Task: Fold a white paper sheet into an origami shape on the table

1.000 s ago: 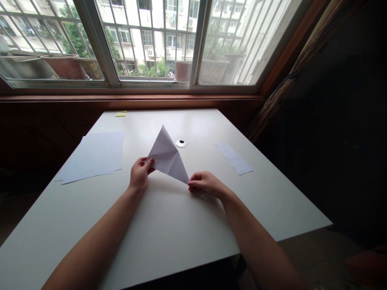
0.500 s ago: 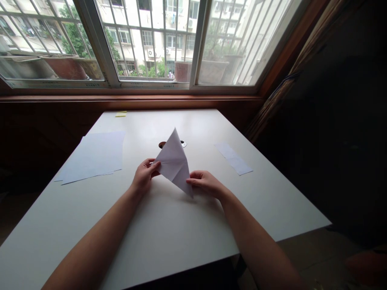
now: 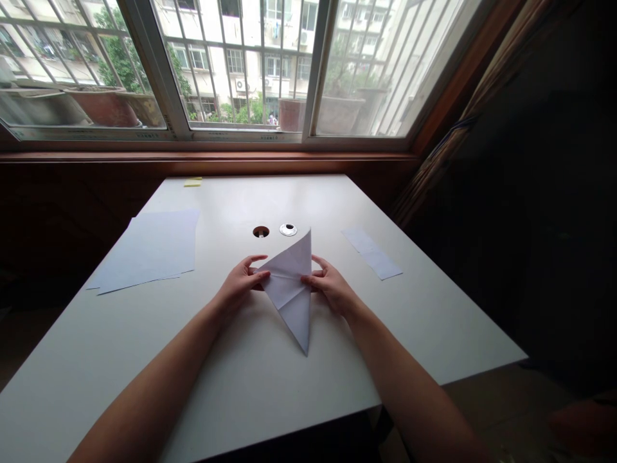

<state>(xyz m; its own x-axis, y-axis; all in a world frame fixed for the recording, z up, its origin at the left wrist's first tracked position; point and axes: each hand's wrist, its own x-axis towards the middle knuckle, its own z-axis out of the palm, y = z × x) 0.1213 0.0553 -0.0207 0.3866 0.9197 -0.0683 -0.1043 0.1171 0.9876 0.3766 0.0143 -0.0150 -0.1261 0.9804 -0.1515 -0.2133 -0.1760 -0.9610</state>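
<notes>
A white sheet of paper folded into a triangle (image 3: 292,289) is held up over the table between my two hands. My left hand (image 3: 245,278) pinches its left corner, with the thumb on the near face and the index finger stretched out behind. On the right edge, my right hand (image 3: 328,283) grips it with the thumb in front and the other fingers behind. One point of the triangle aims up and away, another down toward me. Crease lines cross its middle. The fingers behind the paper are partly hidden.
Several white paper sheets (image 3: 149,247) lie stacked at the left of the white table (image 3: 241,399). A narrow paper strip (image 3: 372,252) lies at the right. Beyond my hands are a round hole (image 3: 261,232) and a metal ring cover (image 3: 288,229). Yellow sticky notes (image 3: 193,182) sit at the far edge.
The folded paper has turned clockwise and come slightly closer to me, uncovering the hole and ring. My right hand has moved up its edge; my left hand has shifted right.
</notes>
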